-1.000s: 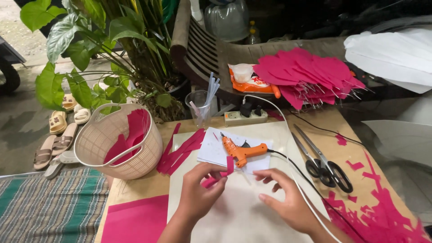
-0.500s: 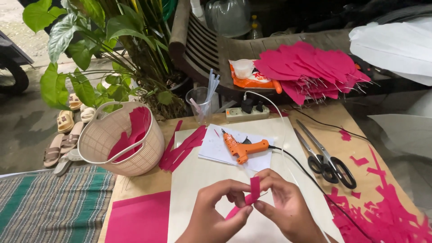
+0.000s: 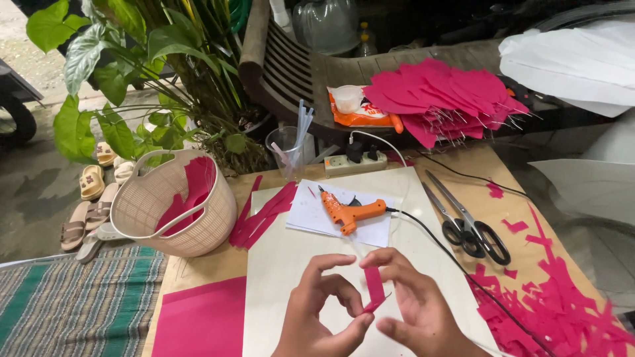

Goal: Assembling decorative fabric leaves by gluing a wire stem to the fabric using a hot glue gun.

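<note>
At the bottom centre of the frame both hands meet over a pale board [image 3: 291,264] that lies on the brown table [image 3: 463,172]. The left hand [image 3: 317,311] and the right hand [image 3: 417,311] are together, fingertips pinching a small pink strip [image 3: 375,287] between them; the strip stands roughly upright, its lower end folded toward the left hand's thumb, and both hands are closed on it. Just above the hands, at the centre, an orange glue gun [image 3: 349,211] rests on a white sheet [image 3: 317,215], its black cord [image 3: 450,258] running down to the right across the board. Left of the sheet lies a bundle of pink strips [image 3: 261,215], touching the board's upper left corner. At the left middle stands a beige basket [image 3: 169,208] with pink paper inside. A large pink sheet [image 3: 205,320] lies at the lower left, beside the board. To the right of the board are scissors [image 3: 473,225], and pink scraps [image 3: 562,304] cover the lower right. A power strip [image 3: 354,162] and a clear cup [image 3: 288,149] with sticks sit at the table's far edge. In the upper right a pile of pink cutouts [image 3: 450,96] lies on a wooden bench [image 3: 291,66], and a leafy plant [image 3: 132,79] fills the upper left
</note>
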